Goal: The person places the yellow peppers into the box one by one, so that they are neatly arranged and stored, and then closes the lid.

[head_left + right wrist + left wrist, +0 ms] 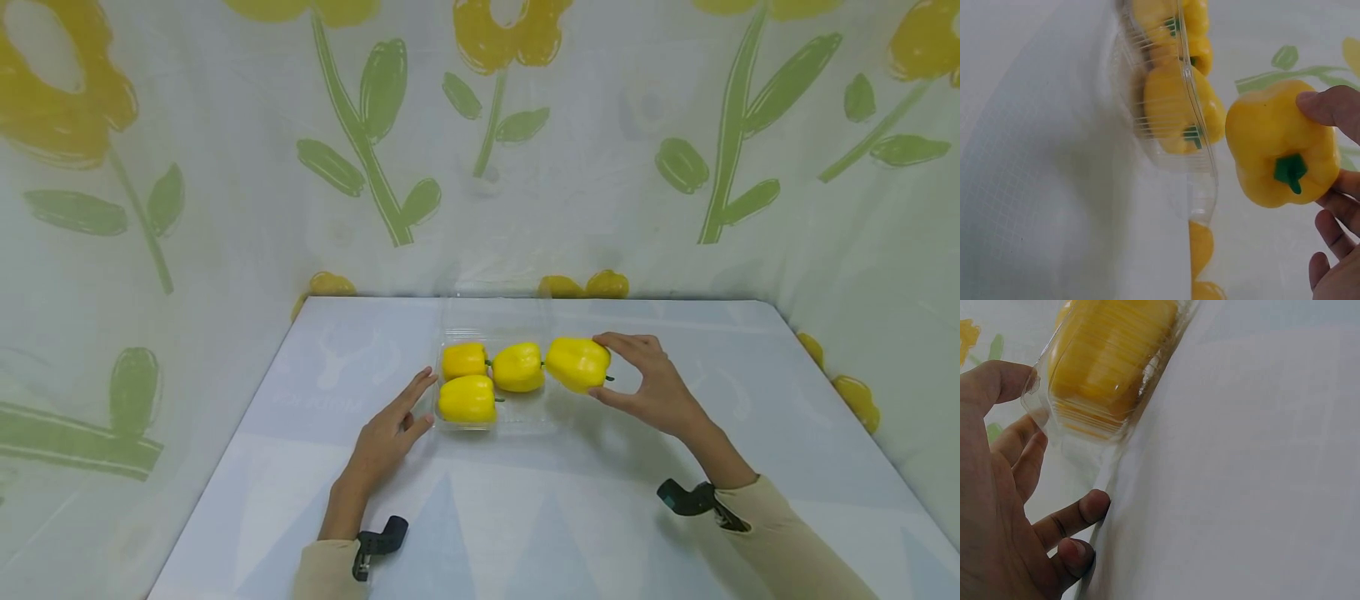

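My right hand pinches a yellow bell pepper between thumb and fingers, its green stem turned toward that wrist. This pepper is held up by the right side of a clear plastic container. Inside the container lie three more yellow bell peppers: one at the back left, one at the front left and one near the middle. My left hand touches the container's left rim with its fingertips, the fingers spread and relaxed.
The container's clear lid stands folded open at the back. All this is on a pale table with faint printed shapes. Behind it hangs a curtain with yellow flowers. Each wrist wears a black camera mount.
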A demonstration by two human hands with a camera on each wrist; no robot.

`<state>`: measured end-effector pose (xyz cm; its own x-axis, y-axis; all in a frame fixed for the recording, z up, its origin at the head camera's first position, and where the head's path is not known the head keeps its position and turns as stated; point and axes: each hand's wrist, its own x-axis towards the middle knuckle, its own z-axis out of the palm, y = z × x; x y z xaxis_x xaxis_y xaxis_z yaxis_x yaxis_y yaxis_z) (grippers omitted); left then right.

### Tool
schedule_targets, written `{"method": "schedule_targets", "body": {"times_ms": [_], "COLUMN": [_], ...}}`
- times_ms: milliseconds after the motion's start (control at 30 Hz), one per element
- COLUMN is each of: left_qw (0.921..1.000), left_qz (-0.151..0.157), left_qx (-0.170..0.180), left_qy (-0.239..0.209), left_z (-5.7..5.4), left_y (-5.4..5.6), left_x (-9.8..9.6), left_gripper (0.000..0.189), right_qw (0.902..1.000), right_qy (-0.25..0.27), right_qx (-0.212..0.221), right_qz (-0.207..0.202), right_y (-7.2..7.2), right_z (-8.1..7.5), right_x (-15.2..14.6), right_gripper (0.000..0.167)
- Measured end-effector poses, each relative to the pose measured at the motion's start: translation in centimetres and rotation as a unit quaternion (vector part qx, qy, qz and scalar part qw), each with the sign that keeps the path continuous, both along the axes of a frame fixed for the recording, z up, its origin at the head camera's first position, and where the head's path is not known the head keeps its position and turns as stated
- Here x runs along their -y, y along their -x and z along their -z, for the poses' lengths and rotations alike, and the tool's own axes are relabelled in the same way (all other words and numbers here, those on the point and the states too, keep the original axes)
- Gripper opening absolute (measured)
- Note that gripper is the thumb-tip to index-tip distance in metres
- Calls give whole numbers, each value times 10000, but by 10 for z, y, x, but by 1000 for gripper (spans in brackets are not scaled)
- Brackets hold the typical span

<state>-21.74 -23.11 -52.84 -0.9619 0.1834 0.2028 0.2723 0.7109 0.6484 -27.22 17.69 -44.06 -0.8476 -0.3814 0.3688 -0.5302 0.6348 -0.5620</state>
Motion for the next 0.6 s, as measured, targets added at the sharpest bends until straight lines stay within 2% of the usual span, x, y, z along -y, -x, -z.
{"method": "schedule_targets", "body": {"times_ms": [600], "left_qw": [10000], "left_qz": [-6], "left_qx": [-29], "left_qy": [32], "left_z": [1], "left_y": [0], "left_x": [0], "left_gripper": [60], "right_qw": [9995], "right_qy": [-54], "right_qx": [129], "right_qz": [-301], "right_y": [1], "right_z": [0], "right_x": [6], "right_gripper": [73]}}
